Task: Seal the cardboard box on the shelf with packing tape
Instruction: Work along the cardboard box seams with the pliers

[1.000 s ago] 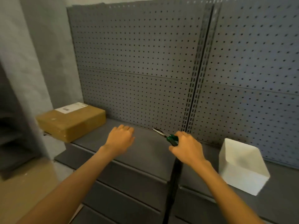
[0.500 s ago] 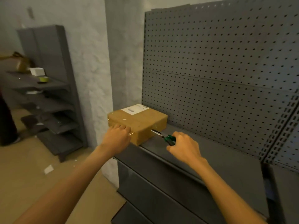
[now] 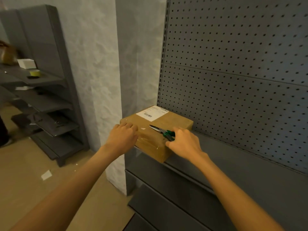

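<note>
left hand [image 3: 122, 136] with fingers curled, set on the near left top edge of the cardboard box [image 3: 173, 121], holding nothing else, probably to keep it from sliding. box lying flat at the left end of the grey shelf [image 3: 250, 165], against the pegboard [image 3: 233, 80]; brown, white label [image 3: 152, 113] on top, shiny clear tape [image 3: 146, 140] already over the near edge. right hand [image 3: 184, 143] closed around green-handled pliers [image 3: 162, 132], closed metal tip over the box top, maybe for cutting or pressing tape.
</note>
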Tool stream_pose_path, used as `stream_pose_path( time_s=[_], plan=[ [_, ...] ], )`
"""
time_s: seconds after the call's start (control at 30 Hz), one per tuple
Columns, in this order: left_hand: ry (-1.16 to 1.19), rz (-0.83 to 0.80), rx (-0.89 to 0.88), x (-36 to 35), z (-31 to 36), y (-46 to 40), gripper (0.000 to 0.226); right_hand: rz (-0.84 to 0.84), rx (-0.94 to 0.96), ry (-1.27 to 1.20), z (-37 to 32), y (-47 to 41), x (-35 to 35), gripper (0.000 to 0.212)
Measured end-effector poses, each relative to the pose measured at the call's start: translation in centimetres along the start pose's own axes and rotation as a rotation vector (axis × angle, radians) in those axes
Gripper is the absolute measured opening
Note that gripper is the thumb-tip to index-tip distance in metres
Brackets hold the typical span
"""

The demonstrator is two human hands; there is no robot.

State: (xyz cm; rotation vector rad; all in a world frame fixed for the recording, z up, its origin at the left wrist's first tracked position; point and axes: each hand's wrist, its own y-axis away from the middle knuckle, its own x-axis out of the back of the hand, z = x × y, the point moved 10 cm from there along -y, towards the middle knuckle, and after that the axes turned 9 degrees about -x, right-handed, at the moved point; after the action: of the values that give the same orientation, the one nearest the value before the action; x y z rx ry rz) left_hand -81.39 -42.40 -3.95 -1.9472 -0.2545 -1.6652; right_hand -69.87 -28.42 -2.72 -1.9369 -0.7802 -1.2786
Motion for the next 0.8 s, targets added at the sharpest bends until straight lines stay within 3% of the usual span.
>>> stream_pose_path(
  time_s=[0.4,0.8],
  plan=[
    [-0.017,0.063,-0.143,-1.1,-2.9,-14.8,0.033,0.123,-0.073,-0.014,1.2,-13.2,0.7,0.047],
    [0.134,0.044,-0.489,-5.3,4.2,-21.7,0.029,0.163,-0.347,0.147,5.8,-13.1,1.0,0.043]
  ],
)
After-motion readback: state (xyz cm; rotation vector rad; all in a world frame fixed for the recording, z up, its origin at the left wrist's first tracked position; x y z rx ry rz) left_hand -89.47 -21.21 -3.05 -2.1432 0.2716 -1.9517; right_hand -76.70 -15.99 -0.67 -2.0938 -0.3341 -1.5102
